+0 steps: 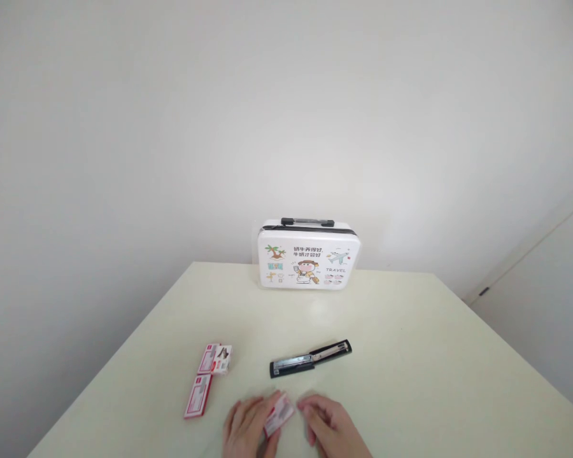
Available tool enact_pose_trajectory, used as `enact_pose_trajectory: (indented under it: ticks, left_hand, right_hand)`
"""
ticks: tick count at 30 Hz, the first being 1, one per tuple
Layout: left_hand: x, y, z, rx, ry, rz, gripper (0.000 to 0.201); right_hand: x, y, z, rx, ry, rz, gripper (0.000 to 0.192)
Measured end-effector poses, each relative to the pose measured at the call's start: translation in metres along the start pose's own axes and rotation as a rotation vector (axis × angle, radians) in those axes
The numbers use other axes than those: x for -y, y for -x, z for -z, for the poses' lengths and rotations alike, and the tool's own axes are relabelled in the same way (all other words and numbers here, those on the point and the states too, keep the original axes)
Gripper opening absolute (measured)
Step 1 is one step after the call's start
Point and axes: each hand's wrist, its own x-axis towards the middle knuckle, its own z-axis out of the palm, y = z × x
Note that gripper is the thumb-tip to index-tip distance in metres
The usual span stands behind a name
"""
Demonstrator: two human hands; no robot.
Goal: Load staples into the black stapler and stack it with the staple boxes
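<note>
Red-and-white boxes [199, 395] at left, a similar box [281, 415] in hand
Left fingers [248, 412] grip it over the desk [396, 331], I'd say to steady it; beyond, a stapler [292, 364] lies opened, handily within reach; right fingers [315, 403] curl loosely, seemingly empty

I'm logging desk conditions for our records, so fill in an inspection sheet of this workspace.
Surface: pale table, in view on all sides of the items.
Job's things: small red-and-white box in the left hand; black stapler, opened out, beyond the hands.
Clutter: other boxes at left; white case standing behind.
Hands: right hand beside the held box, contact unclear.
Cables: nothing seen.
Surroundings: plain wall behind.
</note>
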Motion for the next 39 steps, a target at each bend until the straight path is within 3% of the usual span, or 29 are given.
enact_pose_trajectory:
  ticks: [4,6,10,15,18,20,22,24,29,33,39]
  left_hand:
    - [-0.025,-0.031,0.002,0.126,0.241,-0.071,0.063]
    - [-0.032,-0.04,0.007,0.158,0.29,-0.06,0.059]
    - [-0.033,-0.045,0.014,0.169,0.312,-0.021,0.039]
    - [-0.031,-0.043,0.013,0.158,0.328,0.012,0.048]
    - [-0.032,-0.043,0.012,0.169,0.332,0.014,0.052]
    - [-0.032,-0.043,0.011,0.173,0.334,0.01,0.055]
    - [-0.031,-0.043,0.011,0.169,0.335,0.007,0.056]
    - [-0.031,-0.043,0.01,0.159,0.333,0.002,0.055]
    - [-0.03,-0.043,0.009,0.146,0.319,-0.018,0.05]
    - [-0.03,-0.044,0.009,0.15,0.31,-0.012,0.051]
    - [-0.028,-0.043,0.008,0.15,0.314,-0.021,0.052]
  right_hand:
    - [-0.001,-0.017,0.009,-0.015,0.096,0.012,0.057]
    - [-0.003,-0.021,0.02,-0.042,0.141,0.007,0.055]
    - [-0.003,-0.017,0.044,-0.116,0.251,-0.024,0.053]
    - [0.01,0.002,0.064,-0.207,0.406,-0.066,0.041]
    - [0.03,0.01,0.064,-0.299,0.6,-0.067,0.025]
    - [0.046,0.009,0.056,-0.267,0.812,-0.013,0.018]
    - [0.06,0.002,0.045,-0.146,0.948,0.087,0.016]
    - [0.069,-0.01,0.034,-0.044,0.975,0.166,0.015]
    - [0.074,-0.031,0.02,0.064,1.0,0.272,0.019]
    - [0.075,-0.026,0.032,0.088,0.936,0.347,0.016]
    - [0.059,-0.006,0.067,-0.036,0.814,0.3,0.013]
